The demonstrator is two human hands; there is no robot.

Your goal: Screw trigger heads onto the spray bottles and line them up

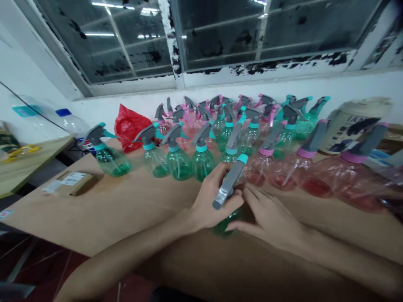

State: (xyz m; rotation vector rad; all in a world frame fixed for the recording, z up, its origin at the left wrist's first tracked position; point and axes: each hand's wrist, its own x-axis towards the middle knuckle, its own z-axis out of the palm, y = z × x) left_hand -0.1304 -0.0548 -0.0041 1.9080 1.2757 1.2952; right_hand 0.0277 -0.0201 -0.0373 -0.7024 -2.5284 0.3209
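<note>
A green spray bottle (225, 228) stands near the front of the table, its grey trigger head (229, 183) with a teal tip pointing away from me. My left hand (209, 201) is closed around the neck, just under the trigger head. Against the right side of the bottle's body, my right hand (267, 212) is wrapped, thumb at the front. Both hands cover most of the bottle. Just beyond them is a row of green spray bottles (179, 164) with teal collars and pink spray bottles (285, 172) with pink collars, several with a little liquid inside.
More spray bottles crowd the back by the wall. At the left lie a small cardboard box (74, 183) and a red plastic bag (129, 128). A beige printed bag (352, 121) stands at the back right. A water bottle (74, 126) is beyond the left edge.
</note>
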